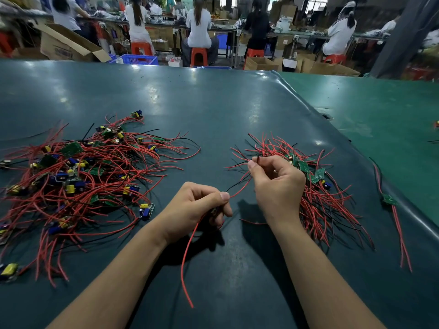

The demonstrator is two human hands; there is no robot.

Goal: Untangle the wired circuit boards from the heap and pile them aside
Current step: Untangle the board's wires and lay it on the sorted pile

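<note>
A loose red wire [187, 257] trailed nearest the camera, hanging from the left hand [197, 207], whose curled fingers held a small board. The right hand [275, 181] pinched the free ends of its wires [240, 184] between thumb and forefinger, above the sorted pile [318, 186]. The tangled heap [78, 176] lay well apart on the left of the table [213, 110]. Drawing the leads straight and taut before laying the board down would probably keep the pile from snarling.

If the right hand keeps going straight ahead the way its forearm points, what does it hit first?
Most likely the sorted pile of wired boards lying just beyond and under the right hand, which pinches wire ends. Height above the pile is unclear.
</note>
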